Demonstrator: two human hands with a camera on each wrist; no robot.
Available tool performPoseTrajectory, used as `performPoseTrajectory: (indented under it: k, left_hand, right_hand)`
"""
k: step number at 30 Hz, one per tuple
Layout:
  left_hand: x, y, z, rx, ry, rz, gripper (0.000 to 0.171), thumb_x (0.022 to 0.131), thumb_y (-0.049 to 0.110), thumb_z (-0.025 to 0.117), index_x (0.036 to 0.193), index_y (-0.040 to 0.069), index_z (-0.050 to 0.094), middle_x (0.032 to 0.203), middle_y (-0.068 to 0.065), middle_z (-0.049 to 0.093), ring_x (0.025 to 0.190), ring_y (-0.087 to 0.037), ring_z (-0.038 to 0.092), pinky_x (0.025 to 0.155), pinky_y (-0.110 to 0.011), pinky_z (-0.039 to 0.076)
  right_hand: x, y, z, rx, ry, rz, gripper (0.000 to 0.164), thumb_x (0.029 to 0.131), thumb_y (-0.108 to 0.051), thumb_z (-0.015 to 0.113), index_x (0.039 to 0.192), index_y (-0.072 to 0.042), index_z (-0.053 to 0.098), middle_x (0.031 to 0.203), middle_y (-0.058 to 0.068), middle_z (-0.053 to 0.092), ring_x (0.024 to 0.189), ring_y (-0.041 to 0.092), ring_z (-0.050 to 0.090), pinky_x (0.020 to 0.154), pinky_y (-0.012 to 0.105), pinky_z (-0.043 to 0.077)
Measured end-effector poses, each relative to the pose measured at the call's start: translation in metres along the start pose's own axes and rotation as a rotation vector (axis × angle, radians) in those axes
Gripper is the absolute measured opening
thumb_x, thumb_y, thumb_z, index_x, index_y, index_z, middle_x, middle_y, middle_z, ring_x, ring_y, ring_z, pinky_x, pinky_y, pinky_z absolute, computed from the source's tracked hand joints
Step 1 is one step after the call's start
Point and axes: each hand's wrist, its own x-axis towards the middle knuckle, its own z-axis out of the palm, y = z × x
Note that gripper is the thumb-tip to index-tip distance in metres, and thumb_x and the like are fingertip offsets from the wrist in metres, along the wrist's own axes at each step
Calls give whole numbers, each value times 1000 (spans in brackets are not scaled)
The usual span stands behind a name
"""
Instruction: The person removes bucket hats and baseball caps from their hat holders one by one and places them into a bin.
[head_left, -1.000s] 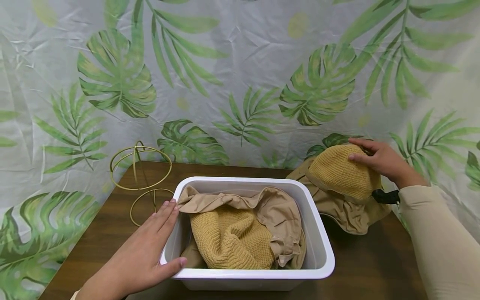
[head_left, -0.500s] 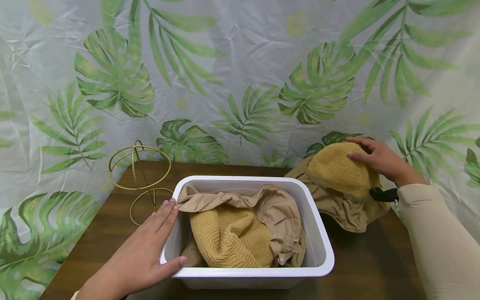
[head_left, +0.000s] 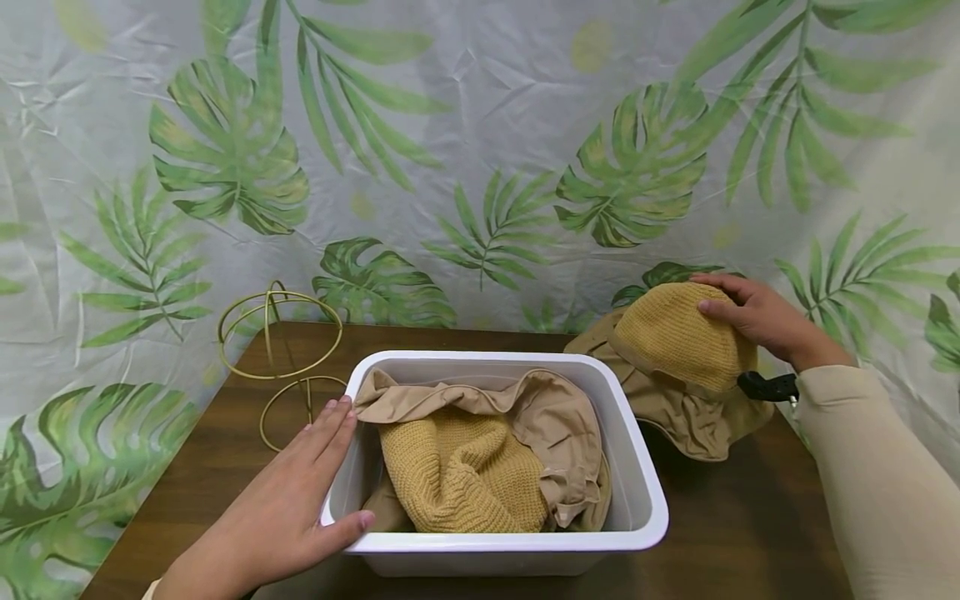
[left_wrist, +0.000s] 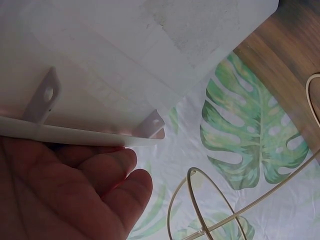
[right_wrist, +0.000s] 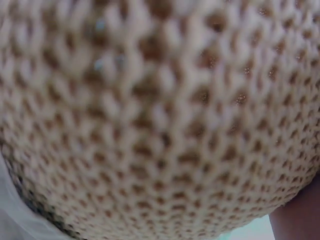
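My right hand (head_left: 765,321) grips the crown of a mustard knit hat (head_left: 671,333) with a wide, drooping tan cloth brim, at the table's back right. In the right wrist view, its blurred knit (right_wrist: 165,130) fills most of the picture. My left hand (head_left: 281,492) rests along the left rim of a white plastic bin (head_left: 517,543), fingers straight, thumb on the near corner. Inside the bin lies a crumpled hat, with mustard knit (head_left: 480,483) and tan cloth (head_left: 566,433). The left wrist view shows left fingers (left_wrist: 125,195) under the bin's rim (left_wrist: 85,137).
A gold wire stand (head_left: 281,333) with round hoops is left of the bin, near the table's back edge. The dark wooden table (head_left: 750,525) carries everything. A leaf-printed sheet (head_left: 480,125) hangs close behind it.
The hat in my right hand has shifted very slightly left, the hand with it. My left hand and the bin stay in place.
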Motion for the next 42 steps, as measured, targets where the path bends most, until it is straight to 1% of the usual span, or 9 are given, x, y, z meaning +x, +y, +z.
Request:
performPoseTrajectory:
  k: [9,11,15,18,24,28,30,35,42]
  left_hand:
    - [0,0,0,-2,3,1,94,89,58,62,144,-15,38,153,-29,33,142,-39,32,118,-22,2]
    - [0,0,0,-5,0,-4,95,88,57,63,144,-14,38,154,-28,33,142,-39,32,118,-21,2]
    - [0,0,-1,-7,-12,-17,95,86,55,66,145,-14,37,154,-28,32,142,-40,32,117,-20,1]
    - [0,0,-1,-7,-18,-23,95,86,54,67,145,-14,37,154,-28,32,142,-40,31,117,-19,0]
    - [0,0,-1,-6,-13,-17,95,87,57,64,145,-13,37,154,-28,32,141,-41,33,117,-20,1]
    - [0,0,-1,-6,-7,-12,96,88,59,62,145,-13,37,154,-28,32,141,-41,33,117,-20,1]
    - [0,0,-1,-8,-5,-11,95,88,59,62,145,-13,37,154,-27,32,142,-40,33,117,-20,1]
    - [0,0,0,-7,-11,-15,95,88,58,63,145,-13,38,155,-27,32,143,-39,31,117,-20,1]
    - [1,1,-1,-11,-13,-12,95,87,57,64,146,-13,37,155,-27,31,142,-39,31,117,-21,1]
  right_hand:
    - [-4,-4,-2,46,24,14,55,103,-29,54,152,-9,41,144,4,40,98,3,55,74,23,50]
    - [-5,-5,-2,52,30,25,56,102,-32,55,152,-10,41,147,5,39,101,0,54,75,21,51]
    - [-6,-7,-2,54,28,39,58,102,-36,55,153,-12,41,155,12,34,110,-1,47,78,17,49]
    - [-6,-7,-2,49,28,39,58,102,-37,55,153,-12,41,157,14,32,119,6,43,80,14,48]
    - [-7,-8,-1,58,46,36,57,102,-38,54,151,-11,43,158,11,32,136,31,35,81,12,47]
    - [-8,-9,0,60,62,27,57,102,-38,54,151,-10,44,158,9,34,140,37,32,81,11,46]
    - [-9,-9,0,60,81,17,56,101,-37,55,149,-9,46,157,6,37,141,34,32,82,10,45]
    - [-11,-10,1,67,130,-16,52,101,-34,57,146,-9,51,150,-3,46,141,22,35,84,8,43]
    - [-14,-13,-2,104,163,-22,51,101,-34,56,146,-9,51,134,-25,52,141,13,35,86,7,42]
